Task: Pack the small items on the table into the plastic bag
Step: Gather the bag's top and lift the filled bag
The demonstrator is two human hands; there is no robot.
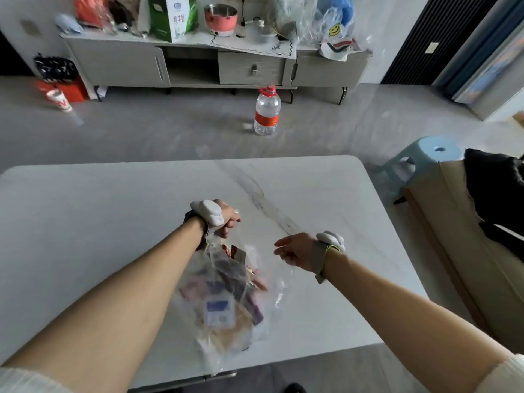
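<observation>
A clear plastic bag (226, 302) hangs over the white marble table (85, 222), blurred, with several small packets inside it. My left hand (225, 219) is shut on the gathered top of the bag and holds it up. To the right of the bag, my right hand (295, 251) hovers with its fingers loosely apart and nothing visibly in it. It points toward the bag's upper edge, a short gap away. Both wrists wear white strapped devices. No loose small items show on the tabletop.
A light blue stool (425, 157) and a cardboard box (459, 236) with dark cloth stand right of the table. On the floor beyond is a water bottle (267, 112). A cluttered grey cabinet (215, 63) lines the far wall.
</observation>
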